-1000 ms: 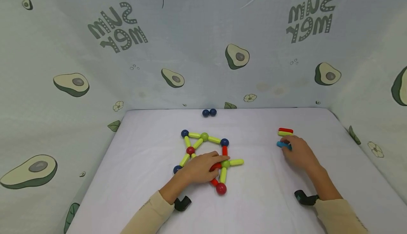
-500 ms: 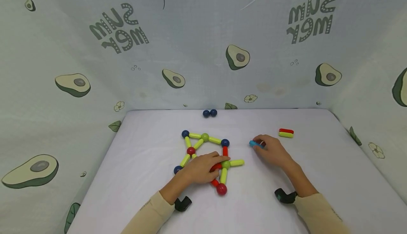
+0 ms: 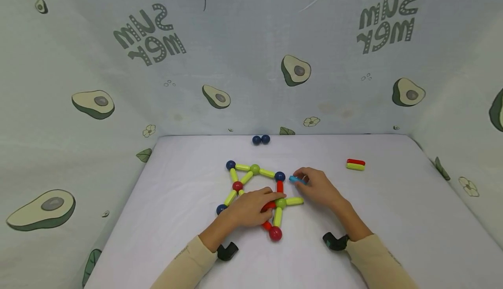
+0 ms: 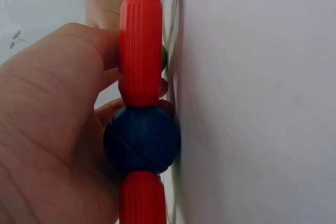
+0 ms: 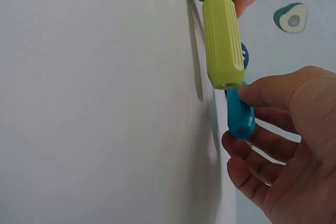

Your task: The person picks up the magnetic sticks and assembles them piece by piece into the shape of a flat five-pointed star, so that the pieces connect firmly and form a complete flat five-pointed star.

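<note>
A flat frame of magnetic sticks and balls lies mid-table, with yellow-green sticks [image 3: 267, 173], red sticks and blue, green and red balls. My left hand [image 3: 249, 208] rests over its near part, thumb and fingers around a red stick [image 3: 269, 206] beside a green ball [image 3: 280, 203]. In the left wrist view, a blue ball [image 4: 142, 140] sits between two red sticks close to the palm. My right hand [image 3: 316, 186] pinches a blue stick [image 5: 240, 114] between thumb and fingers, just right of the frame's blue corner ball [image 3: 280, 176]. Part of the frame is hidden under my left hand.
Two loose blue balls [image 3: 261, 139] lie at the table's far edge. A red stick [image 3: 356, 162] and a yellow-green stick [image 3: 355, 166] lie side by side at the back right. A patterned cloth [image 3: 251, 53] hangs behind the white table [image 3: 393, 201].
My right hand has carried the blue stick left, from beside the loose red and yellow-green sticks to near the frame. My left hand has stayed on the frame.
</note>
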A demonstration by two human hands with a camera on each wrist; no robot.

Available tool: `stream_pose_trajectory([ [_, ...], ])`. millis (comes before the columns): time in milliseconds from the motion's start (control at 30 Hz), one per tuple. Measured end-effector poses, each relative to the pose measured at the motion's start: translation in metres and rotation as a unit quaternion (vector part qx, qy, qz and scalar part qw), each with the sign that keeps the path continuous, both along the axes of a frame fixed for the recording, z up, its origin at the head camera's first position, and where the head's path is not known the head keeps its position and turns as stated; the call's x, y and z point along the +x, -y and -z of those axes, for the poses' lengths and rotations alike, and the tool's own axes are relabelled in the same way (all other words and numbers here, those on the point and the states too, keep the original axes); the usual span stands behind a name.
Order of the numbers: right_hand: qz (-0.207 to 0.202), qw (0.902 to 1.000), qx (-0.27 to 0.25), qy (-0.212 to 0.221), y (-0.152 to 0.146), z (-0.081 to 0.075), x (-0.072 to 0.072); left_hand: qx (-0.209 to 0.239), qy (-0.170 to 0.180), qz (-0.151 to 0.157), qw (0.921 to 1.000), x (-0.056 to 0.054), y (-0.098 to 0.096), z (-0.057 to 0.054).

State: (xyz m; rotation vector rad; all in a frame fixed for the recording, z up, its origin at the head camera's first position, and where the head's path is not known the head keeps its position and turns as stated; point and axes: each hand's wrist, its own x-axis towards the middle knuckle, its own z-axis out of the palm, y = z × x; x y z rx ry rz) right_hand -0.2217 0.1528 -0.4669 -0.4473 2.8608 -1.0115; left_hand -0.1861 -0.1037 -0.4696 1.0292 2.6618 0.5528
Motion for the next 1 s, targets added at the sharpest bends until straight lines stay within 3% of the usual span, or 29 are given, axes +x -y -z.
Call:
stream_pose_trajectory([
  [267,-0.01,0.9999,0.004,0.005,0.008,0.0,-0.003,-0.004,-0.005,0.003,1.0,-0.002,-0.001,0.002],
  [433,-0.002,0.9999,0.012,0.007,0.007,-0.004,-0.012,0.004,0.007,-0.021,0.9997,-0.001,-0.008,-0.002],
  [733,-0.034,0.9994,0.0,-0.005,0.026,-0.018,-0.056,0.007,0.014,-0.068,0.9976,-0.006,-0.031,0.002],
  [1000,-0.067,0.9976,0.012,0.014,0.049,-0.027,-0.104,0.008,0.03,-0.093,0.9952,-0.004,-0.036,-0.001],
])
